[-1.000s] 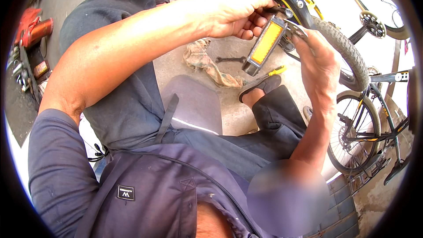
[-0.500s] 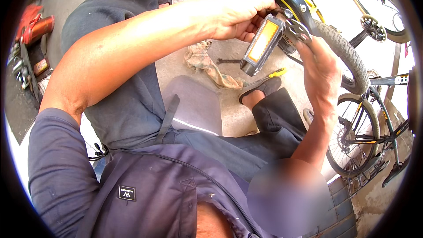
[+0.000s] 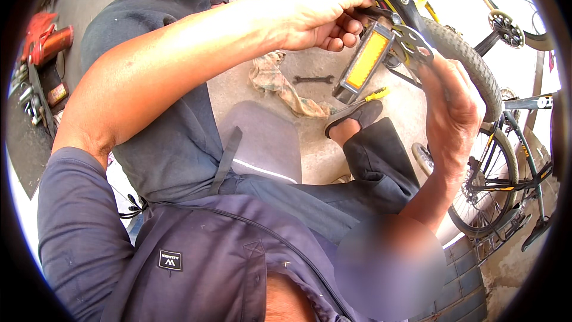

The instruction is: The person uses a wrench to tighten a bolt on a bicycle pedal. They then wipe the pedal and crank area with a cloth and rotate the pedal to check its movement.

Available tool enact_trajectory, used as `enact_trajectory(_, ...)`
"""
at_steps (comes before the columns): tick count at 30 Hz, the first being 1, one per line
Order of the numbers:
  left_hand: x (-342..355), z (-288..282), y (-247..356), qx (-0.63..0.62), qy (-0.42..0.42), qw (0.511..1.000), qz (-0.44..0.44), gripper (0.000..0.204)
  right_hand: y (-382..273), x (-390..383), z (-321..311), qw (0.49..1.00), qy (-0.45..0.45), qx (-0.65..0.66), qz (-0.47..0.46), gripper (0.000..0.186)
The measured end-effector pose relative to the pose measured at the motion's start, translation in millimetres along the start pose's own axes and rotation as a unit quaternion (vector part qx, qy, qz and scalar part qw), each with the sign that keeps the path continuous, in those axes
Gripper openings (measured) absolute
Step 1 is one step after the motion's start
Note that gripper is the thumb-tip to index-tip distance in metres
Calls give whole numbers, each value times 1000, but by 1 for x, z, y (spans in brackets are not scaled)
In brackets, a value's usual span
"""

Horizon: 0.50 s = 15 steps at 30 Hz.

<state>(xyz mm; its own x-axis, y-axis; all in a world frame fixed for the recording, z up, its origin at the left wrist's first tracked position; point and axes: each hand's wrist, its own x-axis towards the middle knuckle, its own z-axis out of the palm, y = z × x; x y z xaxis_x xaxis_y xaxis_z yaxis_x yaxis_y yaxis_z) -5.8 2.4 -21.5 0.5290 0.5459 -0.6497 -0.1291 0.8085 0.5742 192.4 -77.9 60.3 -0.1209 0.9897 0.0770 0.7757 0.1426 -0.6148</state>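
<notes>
Gripping the wrench [image 3: 412, 42] toward two o'clock, the right hand [image 3: 454, 100] should keep it flat; the left hand [image 3: 326, 19] curls beside the pedal [image 3: 367, 59], hold unclear.

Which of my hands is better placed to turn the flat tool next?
Probably your right hand: it grips one end of the flat tool. Your left hand is on the other side of the pedal, fingers curled, and doesn't appear to touch the tool.
</notes>
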Motion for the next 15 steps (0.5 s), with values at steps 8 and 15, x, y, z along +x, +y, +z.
enact_trajectory(8, 0, -3, 2, 22, -37, 999, -19, 25, -2, 1, -5, 999, 2, -45, 4, 19)
enact_trajectory(15, 2, -1, 2, 28, -36, 999, -22, 23, -4, 3, -11, 995, -19, -97, 17, 18)
